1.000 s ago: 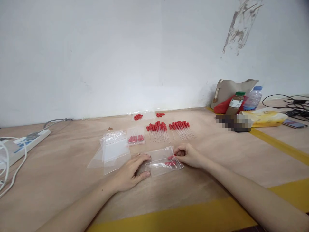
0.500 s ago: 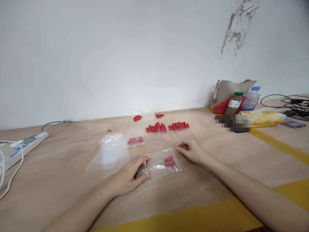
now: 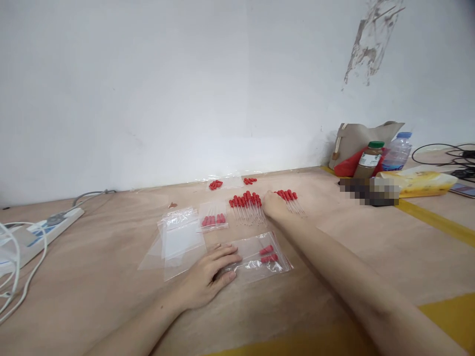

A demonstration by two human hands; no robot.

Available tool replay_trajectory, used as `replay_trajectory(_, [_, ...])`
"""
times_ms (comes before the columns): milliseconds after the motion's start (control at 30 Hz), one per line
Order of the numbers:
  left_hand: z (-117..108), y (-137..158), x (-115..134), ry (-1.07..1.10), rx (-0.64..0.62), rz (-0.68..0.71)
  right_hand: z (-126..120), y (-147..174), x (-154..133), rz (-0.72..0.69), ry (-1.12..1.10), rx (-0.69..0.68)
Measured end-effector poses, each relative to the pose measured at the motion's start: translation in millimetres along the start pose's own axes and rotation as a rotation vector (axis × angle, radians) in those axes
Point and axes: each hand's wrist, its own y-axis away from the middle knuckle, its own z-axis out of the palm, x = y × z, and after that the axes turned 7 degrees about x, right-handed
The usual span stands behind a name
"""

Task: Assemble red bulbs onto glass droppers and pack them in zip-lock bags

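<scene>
My left hand lies across the left end of a clear zip bag, thumb and fingers apart. Inside this bag are two glass droppers with red rubber bulbs. Farther forward, my right hand reaches into the space between two groups of droppers, at the left end of the right group; its fingertips are hidden behind the hand. The left group of droppers lies just beside it, bulbs toward the wall. A filled bag of droppers and a stack of flat clear bags lie to the left.
By the wall are loose red bulbs on clear plastic. A white power strip with cables sits at the left. On the right stand a brown bottle, a clear bottle, a grey bag and a yellow tissue pack.
My right hand has moved forward from beside the bag's right corner to the dropper groups. My left hand stays on the bag, its fingers a little farther over it. The view has shifted slightly.
</scene>
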Motion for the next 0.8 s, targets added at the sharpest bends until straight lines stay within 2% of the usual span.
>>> replay_trajectory(100, [0, 0, 0, -0.011, -0.009, -0.004, -8, 4, -4, -0.020, -0.006, 0.012])
replay_trajectory(233, [1, 0, 0, -0.002, 0.017, -0.014, -41, 20, 12, -0.105, -0.079, 0.049])
replay_trajectory(300, [2, 0, -1, 0.007, 0.026, -0.021, -55, 32, 30, -0.133, -0.343, 0.027])
replay_trajectory(367, [3, -1, -2, 0.014, 0.029, -0.025, -61, 47, 49, -0.047, -0.659, -0.001])
replay_trajectory(433, [4, -1, -3, 0.017, 0.032, -0.020, -58, 62, 65, 0.021, -0.889, 0.012])
replay_trajectory(500, [5, -2, -4, 0.018, 0.033, -0.013, -51, 74, 74, 0.067, -1.020, 0.040])
replay_trajectory(800, [2, -1, 1, 0.020, 0.036, -0.021, -34, 88, 67, 0.169, -1.228, -0.009])
